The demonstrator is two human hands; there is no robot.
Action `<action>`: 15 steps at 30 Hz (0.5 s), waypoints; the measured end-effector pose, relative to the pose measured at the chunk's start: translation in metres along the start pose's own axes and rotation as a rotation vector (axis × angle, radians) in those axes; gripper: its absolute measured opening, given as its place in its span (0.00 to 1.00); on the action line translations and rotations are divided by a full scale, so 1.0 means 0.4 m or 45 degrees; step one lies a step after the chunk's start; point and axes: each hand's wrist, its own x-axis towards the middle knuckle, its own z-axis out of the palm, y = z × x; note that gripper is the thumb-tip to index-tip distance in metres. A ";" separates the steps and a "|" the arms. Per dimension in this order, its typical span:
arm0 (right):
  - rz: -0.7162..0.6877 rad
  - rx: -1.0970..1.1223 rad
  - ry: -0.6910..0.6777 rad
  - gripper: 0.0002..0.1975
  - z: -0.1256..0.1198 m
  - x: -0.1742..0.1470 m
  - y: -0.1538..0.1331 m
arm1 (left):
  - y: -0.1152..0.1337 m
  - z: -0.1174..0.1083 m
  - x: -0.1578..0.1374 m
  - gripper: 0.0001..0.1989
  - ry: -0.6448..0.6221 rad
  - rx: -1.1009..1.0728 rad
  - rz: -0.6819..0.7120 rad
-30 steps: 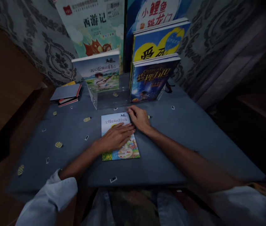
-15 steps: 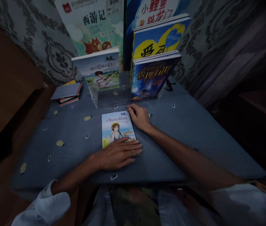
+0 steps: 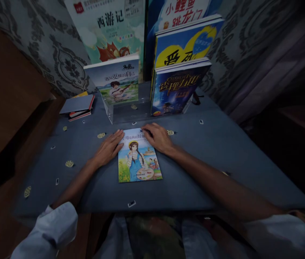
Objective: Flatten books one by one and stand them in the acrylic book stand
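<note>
A picture-covered paperback book (image 3: pixel 139 162) lies flat on the cloth in front of me, its cover showing a girl in a yellow hat and blue overalls. At its upper left edge rests my left hand (image 3: pixel 109 148), open, with stretched fingers reaching onto the cover. My right hand (image 3: pixel 159 138) lies over the upper right corner, its fingers loosely bent, apart and touching the book; they hide part of the title.
Behind the book stands a clear acrylic holder (image 3: pixel 128 114). It carries a guitar-cover book (image 3: pixel 120 84) on the left and a dark blue book (image 3: pixel 175 91) on the right, with taller books behind. A small stack of books (image 3: pixel 78 104) lies at the back left of the blue-grey tablecloth (image 3: pixel 195 162).
My left hand has moved from the book's lower part up to its upper left edge, uncovering the picture. My right hand's fingers have shifted left onto the upper right corner.
</note>
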 end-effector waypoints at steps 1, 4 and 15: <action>0.010 0.008 0.008 0.14 0.001 0.000 0.002 | 0.007 -0.002 -0.012 0.26 -0.002 -0.002 0.021; 0.017 0.014 0.022 0.14 0.004 0.000 0.005 | 0.042 -0.010 -0.063 0.24 -0.008 -0.001 0.100; -0.025 -0.058 -0.049 0.16 0.002 0.001 -0.001 | 0.223 -0.015 -0.288 0.27 -0.069 -0.068 0.275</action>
